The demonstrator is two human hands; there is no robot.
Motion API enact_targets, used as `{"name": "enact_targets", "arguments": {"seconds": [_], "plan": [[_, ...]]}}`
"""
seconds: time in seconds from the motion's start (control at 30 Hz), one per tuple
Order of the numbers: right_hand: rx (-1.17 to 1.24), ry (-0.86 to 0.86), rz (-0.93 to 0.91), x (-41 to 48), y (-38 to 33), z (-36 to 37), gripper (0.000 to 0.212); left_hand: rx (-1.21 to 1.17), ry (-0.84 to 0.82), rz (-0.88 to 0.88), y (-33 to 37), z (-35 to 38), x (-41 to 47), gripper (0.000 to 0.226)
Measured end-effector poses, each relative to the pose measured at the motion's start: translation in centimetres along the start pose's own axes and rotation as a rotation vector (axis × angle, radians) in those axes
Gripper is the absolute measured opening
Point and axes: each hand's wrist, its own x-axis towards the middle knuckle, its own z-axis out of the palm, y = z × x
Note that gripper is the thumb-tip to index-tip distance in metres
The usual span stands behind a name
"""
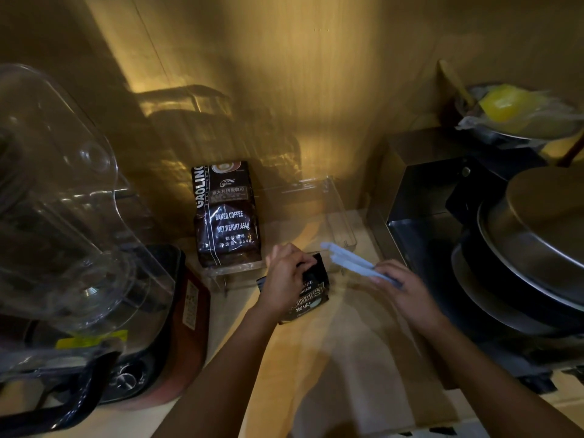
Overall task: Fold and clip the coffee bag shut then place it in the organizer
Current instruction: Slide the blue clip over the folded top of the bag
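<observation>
A small dark coffee bag (311,292) stands on the wooden shelf, its top folded over. My left hand (284,279) pinches that folded top. My right hand (401,284) holds a long white-blue bag clip (350,260), its jaws apart and pointing left toward the bag's top, a short gap away. Behind them sits the clear plastic organizer (339,216). A larger dark coffee bag (226,216) marked "BAKED COFFEE" stands upright in its left half. The organizer's right half shows only clear walls.
A clear blender jug (63,197) on a dark and red base (177,327) fills the left. Stacked metal pots and lids (524,257) and a steel box (426,184) stand on the right. A bowl with a yellow item (505,104) sits at the back right.
</observation>
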Motion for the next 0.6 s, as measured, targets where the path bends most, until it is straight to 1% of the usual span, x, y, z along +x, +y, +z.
{"name": "enact_targets", "arguments": {"seconds": [0.07, 0.13, 0.2, 0.3, 0.4, 0.47, 0.53, 0.57, 0.6], "plan": [[-0.052, 0.058, -0.063, 0.3, 0.1, -0.3, 0.011, -0.043, 0.009, -0.009, -0.2, -0.1, -0.1, 0.015], [-0.130, 0.062, -0.105, 0.5, 0.2, -0.6, 0.012, -0.087, 0.023, -0.035, -0.2, -0.3, -0.2, 0.018], [-0.240, 0.013, -0.130, 0.5, 0.3, -0.5, 0.011, -0.100, 0.005, -0.059, -0.3, -0.5, -0.3, 0.021], [-0.415, -0.069, -0.170, 0.2, 0.1, 0.2, 0.016, -0.094, -0.016, -0.066, -0.5, -0.8, -0.2, 0.017], [-0.453, -0.088, -0.190, 0.3, -0.5, 0.6, 0.020, -0.109, -0.017, -0.032, -0.4, -1.1, -0.1, 0.012], [-0.471, -0.112, -0.198, 0.5, -0.8, 0.8, 0.029, -0.092, -0.038, -0.012, -0.3, -1.2, -0.1, 0.009], [-0.455, -0.114, -0.156, 0.8, -1.2, 0.9, 0.042, -0.061, -0.051, 0.006, -0.3, -1.1, 0.0, 0.008], [-0.437, -0.103, -0.122, 1.0, -1.4, 0.8, 0.045, -0.048, -0.051, 0.011, -0.2, -1.0, 0.0, 0.007], [-0.422, -0.094, -0.094, 1.2, -1.5, 0.8, 0.043, -0.037, -0.045, 0.013, -0.1, -0.9, -0.1, 0.007]]}}
